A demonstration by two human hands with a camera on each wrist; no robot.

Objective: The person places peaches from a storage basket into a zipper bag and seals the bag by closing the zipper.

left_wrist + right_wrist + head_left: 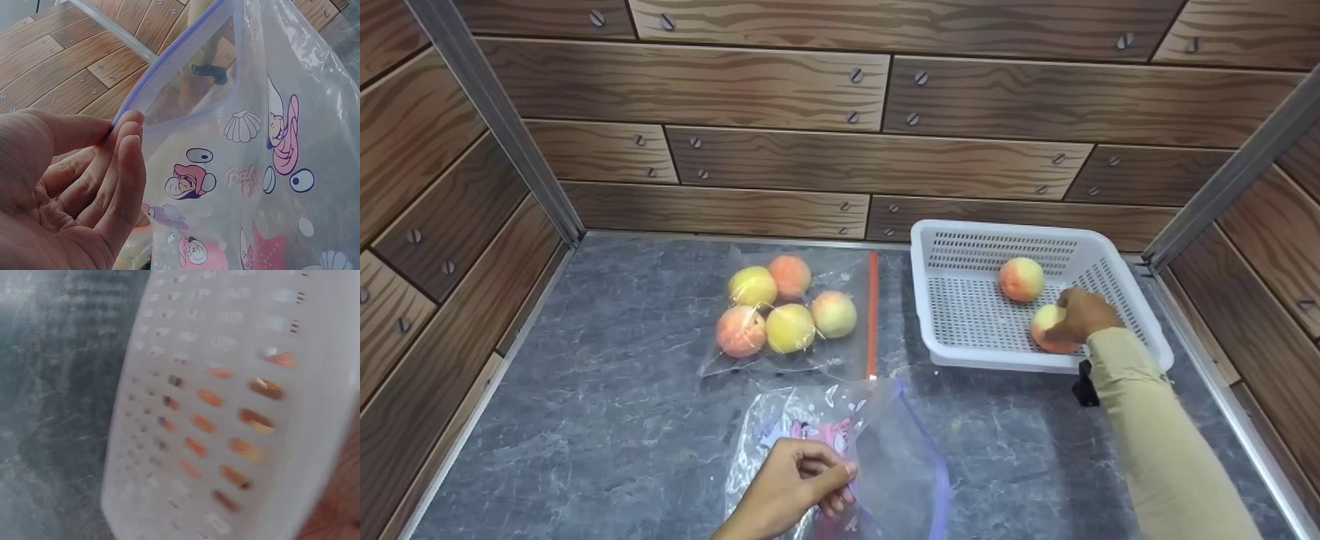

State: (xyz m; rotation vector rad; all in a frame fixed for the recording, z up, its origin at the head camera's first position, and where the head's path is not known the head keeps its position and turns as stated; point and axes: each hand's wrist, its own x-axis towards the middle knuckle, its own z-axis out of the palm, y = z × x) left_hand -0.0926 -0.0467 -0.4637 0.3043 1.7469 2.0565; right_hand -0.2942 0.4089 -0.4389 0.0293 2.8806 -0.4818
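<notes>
My left hand (802, 484) pinches the purple-edged rim of a clear zip bag (885, 450) printed with cartoon figures, holding its mouth open near the table's front. In the left wrist view my fingers (121, 163) press the bag (264, 169) rim against my thumb. My right hand (1080, 315) reaches into a white perforated basket (952, 352) at the right and grips a peach (1046, 330). A second peach (1021, 279) lies deeper in the basket. The right wrist view shows only the blurred basket wall (225, 416) with orange fruit showing through its holes.
A clear bag with a red zip strip (872, 315) lies flat at centre, holding several peaches (787, 307). The grey marble tabletop (607, 405) is boxed in by wood-patterned walls (840, 150) at the back and both sides.
</notes>
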